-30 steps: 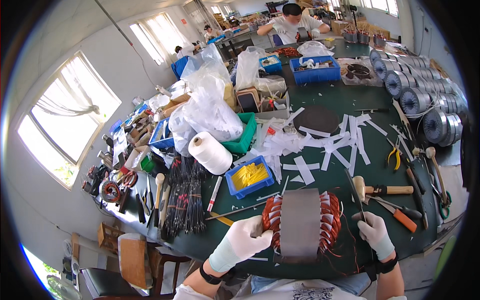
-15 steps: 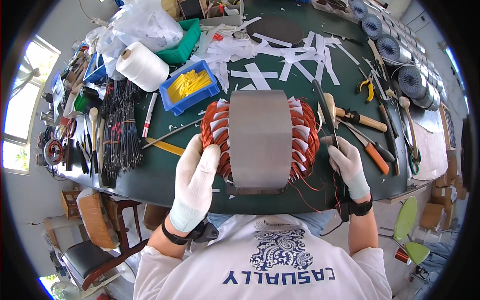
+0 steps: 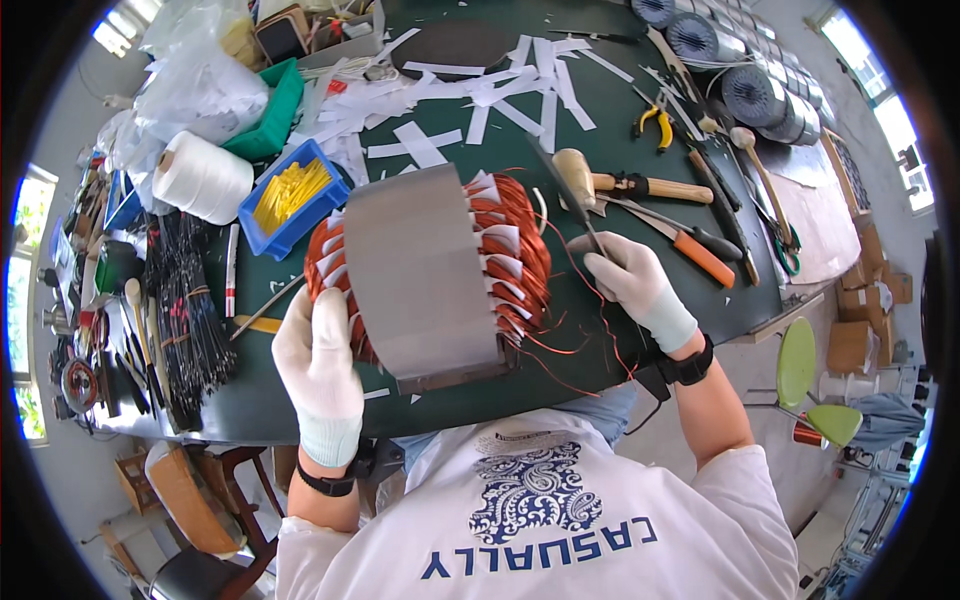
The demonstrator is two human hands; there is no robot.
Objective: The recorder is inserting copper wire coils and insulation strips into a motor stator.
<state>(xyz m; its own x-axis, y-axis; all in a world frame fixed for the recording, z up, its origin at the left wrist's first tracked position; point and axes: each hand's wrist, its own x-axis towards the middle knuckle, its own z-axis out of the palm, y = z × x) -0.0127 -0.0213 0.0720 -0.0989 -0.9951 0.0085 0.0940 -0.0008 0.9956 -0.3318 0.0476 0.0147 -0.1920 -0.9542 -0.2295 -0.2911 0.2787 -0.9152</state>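
Note:
A motor stator [image 3: 415, 275] with a grey cylindrical core lies on its side on the table before me. Orange-red copper windings [image 3: 522, 250] bulge from both ends, with white paper tabs standing between the coils. My left hand [image 3: 322, 365], in a white glove, grips the winding at the left end, its thumb in front. My right hand [image 3: 635, 285], gloved too, is closed on a long flat dark strip-like tool [image 3: 568, 190] that slants up to the left, apart from the stator. Thin red lead wires [image 3: 545, 345] trail from the stator's right end toward the table's near edge.
Right of the tool lie a mallet [image 3: 650, 188], an orange-handled knife [image 3: 705, 258] and yellow pliers [image 3: 655, 125]. White paper strips [image 3: 420, 145] litter the far side. A blue bin [image 3: 290, 240] of yellow pieces, a white thread cone [image 3: 205, 178] and black bundles [image 3: 190, 320] stand left.
My view has turned, so the whole scene sits further left and tilted. My right hand and the dark tool have shifted slightly up and away from the stator. The left hand keeps its hold.

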